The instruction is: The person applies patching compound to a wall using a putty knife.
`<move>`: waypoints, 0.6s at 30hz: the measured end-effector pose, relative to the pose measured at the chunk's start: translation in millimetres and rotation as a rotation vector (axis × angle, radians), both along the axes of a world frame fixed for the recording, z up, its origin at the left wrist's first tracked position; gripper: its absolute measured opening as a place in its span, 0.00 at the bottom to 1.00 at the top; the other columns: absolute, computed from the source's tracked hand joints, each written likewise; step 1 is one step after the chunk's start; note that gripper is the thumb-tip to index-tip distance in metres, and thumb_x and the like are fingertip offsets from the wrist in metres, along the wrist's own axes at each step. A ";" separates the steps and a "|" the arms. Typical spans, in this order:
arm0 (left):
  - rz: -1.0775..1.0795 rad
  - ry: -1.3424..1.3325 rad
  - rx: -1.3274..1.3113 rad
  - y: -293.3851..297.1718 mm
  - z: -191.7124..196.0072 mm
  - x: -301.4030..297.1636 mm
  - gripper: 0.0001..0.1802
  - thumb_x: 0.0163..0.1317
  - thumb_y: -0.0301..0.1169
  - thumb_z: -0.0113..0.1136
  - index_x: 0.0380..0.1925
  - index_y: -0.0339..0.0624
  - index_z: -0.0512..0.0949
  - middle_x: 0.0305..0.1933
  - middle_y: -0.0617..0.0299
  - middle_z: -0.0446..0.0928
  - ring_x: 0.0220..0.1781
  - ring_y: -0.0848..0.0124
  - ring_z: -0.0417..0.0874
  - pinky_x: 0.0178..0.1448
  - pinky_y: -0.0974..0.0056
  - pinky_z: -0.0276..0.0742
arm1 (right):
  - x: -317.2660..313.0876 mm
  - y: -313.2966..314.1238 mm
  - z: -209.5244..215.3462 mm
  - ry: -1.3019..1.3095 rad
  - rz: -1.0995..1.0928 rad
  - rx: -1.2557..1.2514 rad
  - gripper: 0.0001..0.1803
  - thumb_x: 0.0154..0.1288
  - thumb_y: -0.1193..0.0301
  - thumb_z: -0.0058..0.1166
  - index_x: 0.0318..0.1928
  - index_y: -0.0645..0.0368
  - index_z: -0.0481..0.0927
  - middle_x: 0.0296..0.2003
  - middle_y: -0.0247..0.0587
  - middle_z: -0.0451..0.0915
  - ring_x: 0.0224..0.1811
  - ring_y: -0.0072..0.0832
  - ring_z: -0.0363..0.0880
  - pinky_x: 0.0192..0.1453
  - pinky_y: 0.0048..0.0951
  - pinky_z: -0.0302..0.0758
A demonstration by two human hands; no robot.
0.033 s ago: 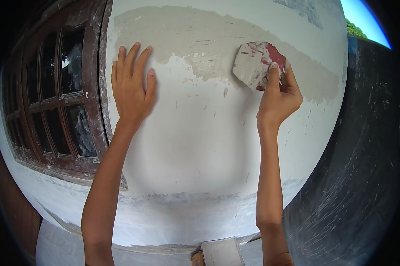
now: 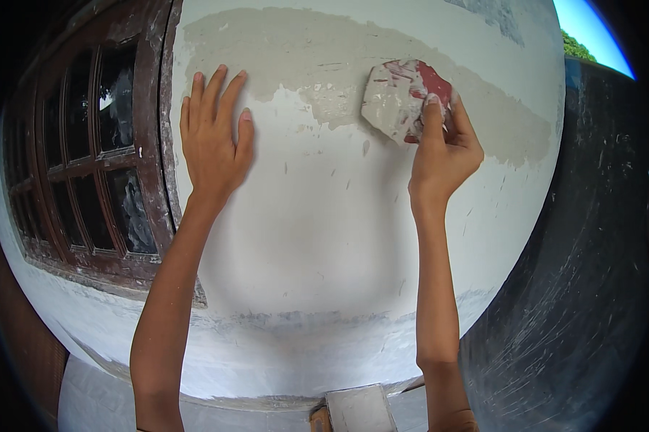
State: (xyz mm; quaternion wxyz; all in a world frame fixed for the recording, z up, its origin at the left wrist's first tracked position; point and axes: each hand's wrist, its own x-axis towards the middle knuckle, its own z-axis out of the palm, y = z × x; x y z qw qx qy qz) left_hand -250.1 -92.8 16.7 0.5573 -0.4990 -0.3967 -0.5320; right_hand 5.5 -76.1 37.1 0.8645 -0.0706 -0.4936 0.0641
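Observation:
My right hand (image 2: 447, 147) pinches a flat red putty scraper (image 2: 394, 104) smeared with grey-white filler, thumb on its near face. The scraper lies close to the wall, over a wide band of grey putty (image 2: 267, 47) spread across the white wall (image 2: 310, 230). Whether its far edge touches the wall, I cannot tell. My left hand (image 2: 215, 137) rests on the wall with fingers spread, its fingertips over the left part of the putty. Between the hands the band's lower edge is ragged, with small wet-looking lumps.
On the left is a dark brown wooden window frame (image 2: 94, 162) with several glass panes. A pale square-topped object (image 2: 360, 409) stands below, beside a small brown block (image 2: 320, 420). A dark, scratched wall (image 2: 555, 302) runs along the right.
My right hand has shifted slightly left and up with the scraper, along the putty band. My left hand stays at nearly the same place.

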 end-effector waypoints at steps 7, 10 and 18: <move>0.077 -0.012 -0.024 1.9 -1.8 3.1 0.29 0.64 0.36 0.50 0.67 0.55 0.69 0.74 0.57 0.63 0.78 0.53 0.55 0.78 0.45 0.45 | 8.2 5.0 1.8 -0.004 -0.218 -0.070 0.20 0.66 0.75 0.57 0.56 0.72 0.78 0.32 0.40 0.86 0.23 0.14 0.74 0.30 0.17 0.72; 0.073 -0.017 -0.034 3.5 -2.1 4.3 0.29 0.64 0.36 0.50 0.68 0.55 0.69 0.74 0.58 0.63 0.78 0.53 0.55 0.78 0.44 0.45 | 6.0 7.0 4.0 0.013 -0.021 -0.005 0.20 0.66 0.74 0.58 0.57 0.71 0.78 0.32 0.42 0.86 0.24 0.13 0.75 0.32 0.17 0.73; 0.070 -0.020 -0.016 2.2 -2.5 2.8 0.29 0.64 0.36 0.50 0.67 0.55 0.70 0.74 0.58 0.63 0.78 0.53 0.55 0.78 0.45 0.45 | 14.8 14.5 7.2 0.043 -0.102 -0.045 0.21 0.67 0.73 0.57 0.57 0.72 0.77 0.31 0.42 0.86 0.22 0.13 0.73 0.29 0.17 0.72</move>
